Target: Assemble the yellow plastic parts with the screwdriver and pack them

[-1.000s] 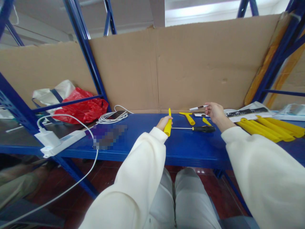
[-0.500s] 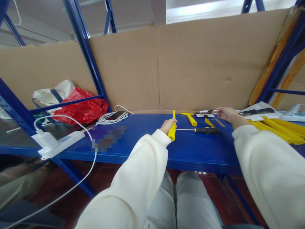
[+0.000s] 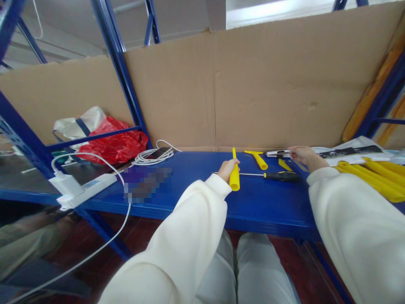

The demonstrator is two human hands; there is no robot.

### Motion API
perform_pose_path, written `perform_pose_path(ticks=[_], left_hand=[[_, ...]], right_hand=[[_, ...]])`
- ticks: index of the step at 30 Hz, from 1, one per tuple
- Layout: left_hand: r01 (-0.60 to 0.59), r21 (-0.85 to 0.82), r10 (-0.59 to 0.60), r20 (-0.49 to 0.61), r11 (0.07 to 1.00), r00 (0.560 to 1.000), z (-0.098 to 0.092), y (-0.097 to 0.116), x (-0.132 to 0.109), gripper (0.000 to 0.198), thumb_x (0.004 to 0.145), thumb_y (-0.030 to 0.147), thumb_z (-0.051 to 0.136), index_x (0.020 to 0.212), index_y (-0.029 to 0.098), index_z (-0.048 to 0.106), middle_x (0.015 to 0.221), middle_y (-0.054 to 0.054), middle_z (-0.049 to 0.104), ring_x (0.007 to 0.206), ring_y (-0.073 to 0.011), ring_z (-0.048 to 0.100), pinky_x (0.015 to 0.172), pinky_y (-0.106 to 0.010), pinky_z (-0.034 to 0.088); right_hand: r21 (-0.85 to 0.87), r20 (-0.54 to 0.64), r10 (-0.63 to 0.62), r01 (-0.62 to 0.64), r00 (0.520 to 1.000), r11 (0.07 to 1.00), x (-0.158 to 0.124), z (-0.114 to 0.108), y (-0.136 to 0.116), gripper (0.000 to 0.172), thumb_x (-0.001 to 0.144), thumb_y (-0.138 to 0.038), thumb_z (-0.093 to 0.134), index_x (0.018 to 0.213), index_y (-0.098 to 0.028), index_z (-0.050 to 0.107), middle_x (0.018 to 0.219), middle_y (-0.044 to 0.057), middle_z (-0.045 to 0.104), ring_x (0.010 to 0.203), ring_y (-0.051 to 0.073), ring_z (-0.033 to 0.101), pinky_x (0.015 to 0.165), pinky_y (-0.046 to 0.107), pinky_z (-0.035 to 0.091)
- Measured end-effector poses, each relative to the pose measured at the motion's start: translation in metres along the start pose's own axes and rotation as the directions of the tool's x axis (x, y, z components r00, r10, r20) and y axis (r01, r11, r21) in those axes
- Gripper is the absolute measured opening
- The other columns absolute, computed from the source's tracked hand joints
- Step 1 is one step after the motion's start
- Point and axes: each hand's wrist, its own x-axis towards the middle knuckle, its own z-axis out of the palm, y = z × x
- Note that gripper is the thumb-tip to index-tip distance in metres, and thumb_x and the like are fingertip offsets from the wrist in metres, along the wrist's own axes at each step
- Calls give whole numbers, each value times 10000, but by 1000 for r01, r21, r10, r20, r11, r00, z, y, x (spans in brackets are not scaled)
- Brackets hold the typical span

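My left hand is closed around a yellow plastic scraper handle, held upright above the blue shelf top with its wide round end toward me. Behind it, a screwdriver with a black handle lies flat, its shaft pointing left. My right hand reaches to the back of the shelf, its fingers pinched at the end of a thin pale strip with a dark part. Just left of that strip lies a T-shaped yellow scraper. A small yellow blade-like piece rests in front of the strip.
Several yellow tubular handles are piled at the right beside a black-and-white package. On the left are a white power strip, a coiled white cable and a red plastic bag. Cardboard walls the back.
The view has shifted slightly, so most things appear a little further right. My right hand and the pale strip sit a little lower, closer to the shelf. My left hand keeps its hold.
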Motion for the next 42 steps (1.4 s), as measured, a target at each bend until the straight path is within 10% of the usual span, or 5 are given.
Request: perform_pose_path(ticks=[8, 21, 25, 29, 42], left_hand=[[1, -5, -1, -8, 1000, 1000, 2, 1, -4, 121, 890, 143, 603, 778, 182, 581, 511, 24, 504, 436, -118, 439, 465, -244, 353], [-26, -26, 27, 14, 999, 1000, 1, -1, 0, 117, 868, 181, 682, 768, 181, 621, 525, 23, 518, 470, -120, 478, 491, -240, 381], [-31, 6, 30, 41, 1000, 999, -2, 2, -4, 193, 860, 169, 721, 715, 184, 594, 516, 22, 513, 459, -111, 468, 489, -238, 362], [-62, 62, 63, -6, 996, 998, -3, 3, -4, 185, 869, 136, 701, 717, 180, 606, 508, 22, 510, 483, -125, 490, 505, -236, 372], [-165, 326, 191, -47, 931, 981, -4, 0, 8, 256, 833, 24, 670, 641, 182, 607, 514, 18, 542, 541, -150, 547, 593, -252, 451]], right_hand=[[-26, -78, 232, -235, 970, 972, -20, 8, -18, 271, 765, 0, 652, 634, -227, 584, 534, 17, 546, 492, 135, 511, 447, 231, 462], [-165, -108, 141, -157, 984, 974, -60, 22, -46, 308, 807, 74, 613, 622, -173, 613, 589, 4, 588, 545, 115, 523, 508, 228, 383], [-234, 205, 10, 39, 979, 971, -85, 20, -56, 131, 731, -169, 871, 708, -191, 745, 773, 62, 754, 738, 173, 662, 589, 229, 465], [-309, 536, 1, 195, 844, 931, -107, 14, -56, 364, 578, -452, 988, 817, -230, 827, 965, 85, 818, 988, 282, 727, 817, 338, 578], [-540, 603, -146, 536, 784, 649, -102, 13, -28, 209, 576, -256, 880, 686, -279, 704, 751, 14, 729, 781, 262, 669, 774, 368, 524]])
